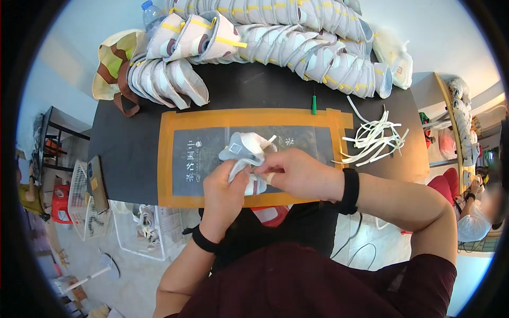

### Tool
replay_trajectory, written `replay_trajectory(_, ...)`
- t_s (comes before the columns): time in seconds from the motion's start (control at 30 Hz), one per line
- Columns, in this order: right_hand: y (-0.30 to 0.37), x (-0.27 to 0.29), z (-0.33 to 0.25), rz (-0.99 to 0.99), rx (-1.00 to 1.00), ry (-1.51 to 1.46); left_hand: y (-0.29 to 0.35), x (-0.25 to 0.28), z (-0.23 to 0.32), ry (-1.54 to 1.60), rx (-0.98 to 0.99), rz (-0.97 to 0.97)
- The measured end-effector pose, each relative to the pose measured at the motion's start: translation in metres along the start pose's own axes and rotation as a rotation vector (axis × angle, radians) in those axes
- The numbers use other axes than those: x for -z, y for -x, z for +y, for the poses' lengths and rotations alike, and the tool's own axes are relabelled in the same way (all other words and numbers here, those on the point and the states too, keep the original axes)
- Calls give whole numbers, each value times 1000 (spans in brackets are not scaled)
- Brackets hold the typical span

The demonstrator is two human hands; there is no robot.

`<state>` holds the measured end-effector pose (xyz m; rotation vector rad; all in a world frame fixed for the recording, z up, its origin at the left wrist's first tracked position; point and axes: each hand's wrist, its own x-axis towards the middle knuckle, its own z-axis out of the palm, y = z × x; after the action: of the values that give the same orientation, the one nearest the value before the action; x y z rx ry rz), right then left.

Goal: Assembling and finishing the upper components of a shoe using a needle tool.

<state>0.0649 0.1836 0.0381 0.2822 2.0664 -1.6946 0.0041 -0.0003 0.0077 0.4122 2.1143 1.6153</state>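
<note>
Shoe upper [247, 147] between left hand [225, 186], clamped on its edge, and right hand [293, 170], fingers pinched together alongside.

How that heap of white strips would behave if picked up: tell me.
The heap of white strips would probably be floppy, since many strips curve and bend. It looks light, being made of thin, narrow lengths. Lifting one may drag others along, as they cross and overlap on the dark table.
</note>
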Motion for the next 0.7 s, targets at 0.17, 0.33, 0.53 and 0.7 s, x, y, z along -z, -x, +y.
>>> replay_trajectory(0.17, 18, -9, -15, 115, 525, 1116, -3, -3, -1, -48, -37, 46)
replay_trajectory(0.33, -1, 0, -4, 125, 225, 406, -3, -4, -1, -106, -15, 33)
replay_trajectory(0.53, 15, -13, -9, 135, 586, 1225, -1, -2, 9, -51, 92, 38)
replay_trajectory(0.7, -7, -5, 8, 147, 378, 431, 1, -5, 1, -49, -26, 45)
